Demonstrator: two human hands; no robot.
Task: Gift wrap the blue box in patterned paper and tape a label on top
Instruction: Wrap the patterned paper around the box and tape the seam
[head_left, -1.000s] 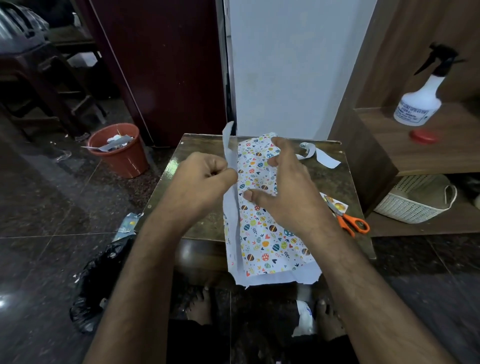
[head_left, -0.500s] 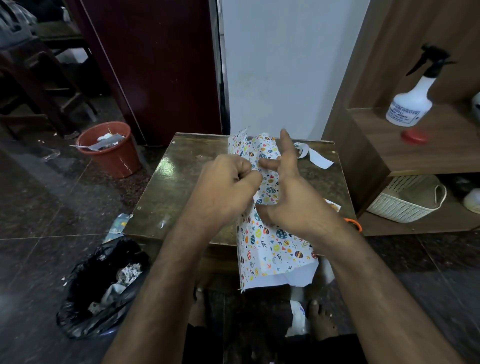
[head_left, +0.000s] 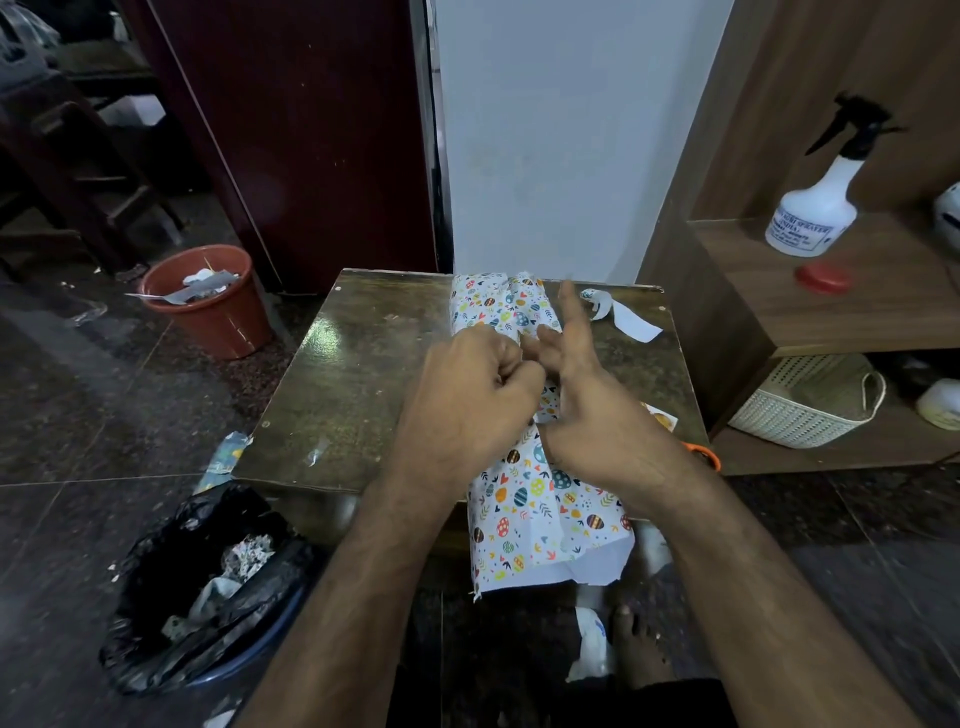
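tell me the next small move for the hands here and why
Probably press the paper flat along the seam and tape it. The left hand pinches the folded edge at the middle, the right hand lies on it with fingers out, and the near end overhangs the table, loose.

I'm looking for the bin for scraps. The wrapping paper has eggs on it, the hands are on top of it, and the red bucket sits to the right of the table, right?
Almost. In the head view the red bucket stands on the floor to the left of the table, not the right. The wrapping paper does have eggs on it, and the left hand and right hand are on top of it.
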